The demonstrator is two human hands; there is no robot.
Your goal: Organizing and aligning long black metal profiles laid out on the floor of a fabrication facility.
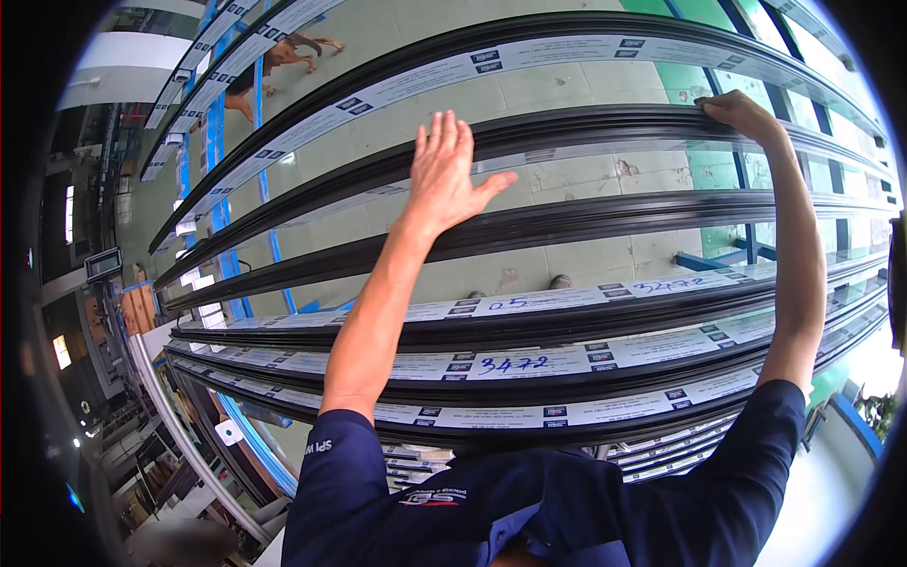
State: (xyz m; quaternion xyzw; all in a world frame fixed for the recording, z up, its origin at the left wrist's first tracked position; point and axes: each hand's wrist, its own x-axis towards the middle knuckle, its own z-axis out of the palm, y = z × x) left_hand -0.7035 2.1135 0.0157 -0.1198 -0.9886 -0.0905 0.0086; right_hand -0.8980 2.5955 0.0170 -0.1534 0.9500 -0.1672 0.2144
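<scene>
Long black profile bars with white printed film run across the view, side by side. My left hand (444, 180) is flat with its thumb spread, over one black bar (576, 129); whether the palm presses on it I cannot tell. Further right, my right hand (742, 115) curls its fingers round the same bar's far edge. Nearer to me lies another black bar (567, 222). Beyond my hands is a film-covered bar (557, 51). Closer to my body, more filmed bars (520, 364) carry blue handwriting.
Blue rack beams (219, 123) stand beneath the bars at left, and a blue support (727, 257) at right. Through the gaps show pale floor tiles (567, 90) and a shoe tip (560, 282). A brown, animal-like shape (288, 57) is partly hidden at upper left.
</scene>
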